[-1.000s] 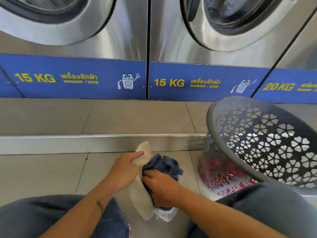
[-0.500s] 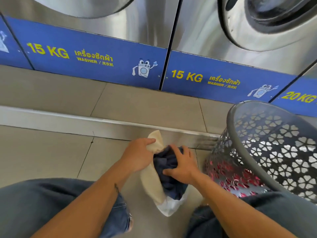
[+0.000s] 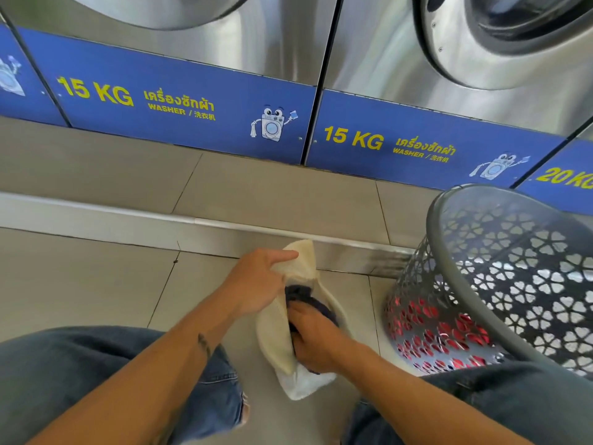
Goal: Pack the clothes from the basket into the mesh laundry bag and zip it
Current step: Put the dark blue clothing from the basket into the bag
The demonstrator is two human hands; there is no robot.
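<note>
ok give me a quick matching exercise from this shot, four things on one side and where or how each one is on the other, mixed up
Column one:
1. left hand
2. right hand
3. basket
4. dark garment

Column two:
a. grey, with red clothes showing through its holes
b. partly inside the cream bag
c. holds up the edge of the bag's mouth
d. reaches into the bag, on the dark garment

Pairs: 1-c, 2-d, 3-a, 4-b
</note>
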